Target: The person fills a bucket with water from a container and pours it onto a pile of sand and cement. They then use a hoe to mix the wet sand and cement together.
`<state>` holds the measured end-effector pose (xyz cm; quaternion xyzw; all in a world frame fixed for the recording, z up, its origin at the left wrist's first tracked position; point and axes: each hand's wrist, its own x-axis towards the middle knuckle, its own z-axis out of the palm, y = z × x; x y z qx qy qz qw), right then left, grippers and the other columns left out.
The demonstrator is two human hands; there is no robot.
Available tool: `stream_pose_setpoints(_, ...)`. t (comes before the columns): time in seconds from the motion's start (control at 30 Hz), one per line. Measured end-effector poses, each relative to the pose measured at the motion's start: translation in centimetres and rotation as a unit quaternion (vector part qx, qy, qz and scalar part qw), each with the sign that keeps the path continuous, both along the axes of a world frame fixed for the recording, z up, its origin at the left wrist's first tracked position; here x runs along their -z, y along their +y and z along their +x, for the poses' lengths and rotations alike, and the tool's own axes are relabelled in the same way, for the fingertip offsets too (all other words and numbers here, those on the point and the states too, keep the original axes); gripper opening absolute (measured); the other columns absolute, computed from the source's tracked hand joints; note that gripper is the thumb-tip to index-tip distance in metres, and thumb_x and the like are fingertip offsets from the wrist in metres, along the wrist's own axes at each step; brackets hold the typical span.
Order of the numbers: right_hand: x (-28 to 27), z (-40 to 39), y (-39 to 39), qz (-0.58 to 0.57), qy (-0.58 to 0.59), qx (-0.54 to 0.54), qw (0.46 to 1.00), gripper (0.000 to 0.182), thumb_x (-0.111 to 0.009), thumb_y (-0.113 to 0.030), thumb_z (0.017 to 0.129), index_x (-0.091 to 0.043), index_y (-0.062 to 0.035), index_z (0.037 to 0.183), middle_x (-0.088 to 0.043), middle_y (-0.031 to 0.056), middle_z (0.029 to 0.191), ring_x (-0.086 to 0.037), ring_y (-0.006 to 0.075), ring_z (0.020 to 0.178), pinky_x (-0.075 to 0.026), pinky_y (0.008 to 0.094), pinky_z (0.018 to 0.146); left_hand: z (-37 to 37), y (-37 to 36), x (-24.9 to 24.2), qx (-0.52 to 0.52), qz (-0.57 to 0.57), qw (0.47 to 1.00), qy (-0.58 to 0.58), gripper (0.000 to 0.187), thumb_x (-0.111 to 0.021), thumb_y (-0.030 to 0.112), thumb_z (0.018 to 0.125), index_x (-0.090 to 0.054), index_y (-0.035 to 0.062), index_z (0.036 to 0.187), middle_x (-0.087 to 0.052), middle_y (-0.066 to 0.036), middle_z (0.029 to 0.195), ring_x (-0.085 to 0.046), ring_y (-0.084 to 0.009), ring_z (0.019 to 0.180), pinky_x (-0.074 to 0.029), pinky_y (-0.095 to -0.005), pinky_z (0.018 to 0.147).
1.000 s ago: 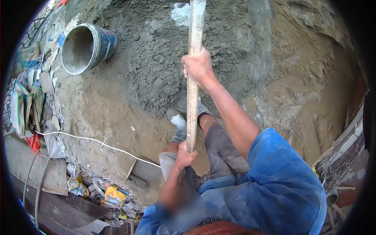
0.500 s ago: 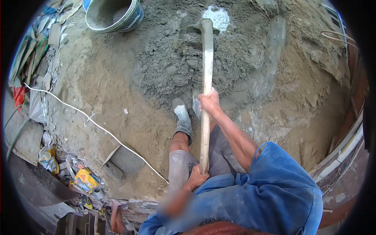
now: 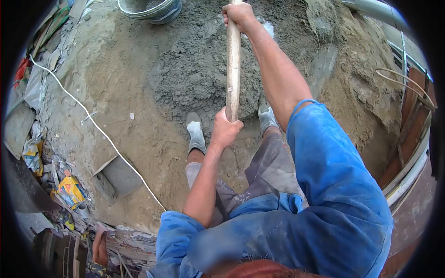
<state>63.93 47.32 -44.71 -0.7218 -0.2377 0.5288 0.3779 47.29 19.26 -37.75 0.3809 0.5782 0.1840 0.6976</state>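
A long pale wooden handle runs up the middle of the head view, its far end cut off by the top edge. Wrapped round its lower end is my left hand. Higher up, near the top edge, my right hand grips the same handle with my arm stretched out. Beneath the handle lies a heap of wet grey mortar, with a white patch beside my right wrist. My boots stand at the heap's near edge, one on each side of the handle.
A bucket stands at the top left. A white cable crosses the ground near a flat grey pan. Yellow bags and rubble line the left side. Boards and pipes edge the right. Part of a person's arm shows bottom left.
Both hands have moved up and away from my body with the handle. The tool's head has gone out of view at the top. My view has shifted, and my feet appear wider apart.
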Motion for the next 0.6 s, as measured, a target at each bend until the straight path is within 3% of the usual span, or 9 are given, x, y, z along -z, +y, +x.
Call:
stream_pose_setpoints(0.07, 7.7, -1.1, -2.3, -0.075, 0.001, -0.042, 0.996, 0.009, -0.063, 0.001, 0.074, -0.056, 0.0071, 0.075, -0.057, 0.0099, 0.059, -0.054, 0.0164, 0.043, -0.049, 0.0326, 0.04, 1.7, -1.5, 2.2, -0.045, -0.101, 0.994, 0.017, 0.019, -0.059, 0.002, 0.065, -0.052, 0.0013, 0.083, -0.049, 0.0, 0.067, -0.045, -0.0103, 0.059, -0.041, -0.0275, 0.054)
stream_pose_setpoints(0.13, 15.3, -2.4, -11.8, -0.166, 0.025, -0.11, 0.98, 0.015, -0.059, 0.0, 0.074, -0.059, 0.0098, 0.085, -0.058, 0.0113, 0.057, -0.055, 0.0187, 0.043, -0.048, 0.0357, 0.04, 5.1, -9.0, 1.3, -0.124, -0.19, 0.974, -0.009, 0.019, -0.058, 0.001, 0.068, -0.049, 0.0023, 0.084, -0.051, -0.003, 0.063, -0.049, -0.0129, 0.047, -0.04, -0.0284, 0.043)
stream_pose_setpoints(0.17, 15.7, -2.0, -18.4, -0.236, 0.024, -0.144, 0.961, 0.019, -0.059, -0.003, 0.073, -0.06, 0.0095, 0.088, -0.06, 0.0125, 0.06, -0.057, 0.0199, 0.045, -0.048, 0.0366, 0.041, 7.8, -14.6, 1.0, -0.153, -0.261, 0.953, 0.022, 0.019, -0.056, -0.001, 0.068, -0.049, 0.0018, 0.086, -0.051, -0.003, 0.063, -0.049, -0.0128, 0.047, -0.04, -0.0278, 0.043)
stream_pose_setpoints(0.2, 12.7, -1.0, -22.1, -0.302, 0.042, -0.153, 0.94, 0.021, -0.059, -0.005, 0.072, -0.06, 0.0089, 0.088, -0.061, 0.0135, 0.063, -0.059, 0.0202, 0.047, -0.048, 0.0368, 0.041, 8.7, -18.3, 0.1, -0.153, -0.279, 0.947, 0.029, 0.022, -0.055, -0.004, 0.068, -0.049, 0.0021, 0.088, -0.052, -0.004, 0.062, -0.049, -0.0127, 0.047, -0.04, -0.0292, 0.042)
stream_pose_setpoints(0.27, 12.1, 0.0, -25.4, -0.271, 0.086, -0.06, 0.957, 0.009, -0.06, -0.006, 0.071, -0.056, 0.0022, 0.075, -0.056, 0.0086, 0.057, -0.056, 0.0176, 0.045, -0.046, 0.0351, 0.039, 9.2, -20.2, -1.9, -0.094, -0.283, 0.953, 0.056, 0.019, -0.061, 0.002, 0.067, -0.053, 0.0018, 0.084, -0.055, -0.003, 0.066, -0.053, -0.0131, 0.055, -0.044, -0.0296, 0.051)
stream_pose_setpoints(0.37, 5.5, 4.8, -28.9, -0.272, 0.14, -0.068, 0.95, 0.02, -0.058, -0.002, 0.072, -0.051, 0.0034, 0.09, -0.055, 0.0085, 0.062, -0.054, 0.0166, 0.045, -0.045, 0.0332, 0.037, 11.6, -24.5, -8.4, 0.049, -0.261, 0.958, 0.108, 0.021, -0.065, 0.008, 0.066, -0.057, 0.0013, 0.084, -0.058, -0.002, 0.07, -0.055, -0.0139, 0.063, -0.047, -0.0296, 0.061)
stream_pose_setpoints(0.5, -2.3, 10.8, -25.5, -0.184, 0.134, 0.004, 0.974, 0.029, -0.056, -0.004, 0.073, -0.047, 0.0037, 0.099, -0.055, 0.0079, 0.065, -0.055, 0.0173, 0.043, -0.044, 0.0325, 0.038, 12.4, -24.1, -8.5, 0.059, -0.191, 0.979, 0.042, 0.018, -0.064, 0.007, 0.067, -0.058, 0.0016, 0.083, -0.056, -0.002, 0.069, -0.054, -0.0122, 0.065, -0.046, -0.0285, 0.062)
stream_pose_setpoints(0.57, -3.7, 14.5, -20.5, -0.117, 0.099, 0.036, 0.988, 0.029, -0.056, -0.002, 0.073, -0.046, 0.0026, 0.1, -0.054, 0.0075, 0.066, -0.053, 0.015, 0.042, -0.043, 0.031, 0.036, 14.3, -18.1, -4.2, 0.084, -0.19, 0.977, 0.052, 0.02, -0.063, 0.005, 0.068, -0.059, 0.0006, 0.086, -0.056, -0.003, 0.07, -0.054, -0.0124, 0.065, -0.047, -0.0291, 0.063)
stream_pose_setpoints(0.6, -3.7, 16.5, -18.1, -0.062, 0.066, 0.048, 0.995, 0.03, -0.057, -0.001, 0.073, -0.045, 0.0038, 0.1, -0.054, 0.0076, 0.066, -0.054, 0.0143, 0.043, -0.044, 0.0302, 0.036, 14.9, -17.1, 0.1, 0.088, -0.111, 0.99, 0.021, 0.024, -0.063, 0.004, 0.068, -0.059, -0.0004, 0.092, -0.059, -0.005, 0.073, -0.056, -0.0138, 0.067, -0.048, -0.0302, 0.065)
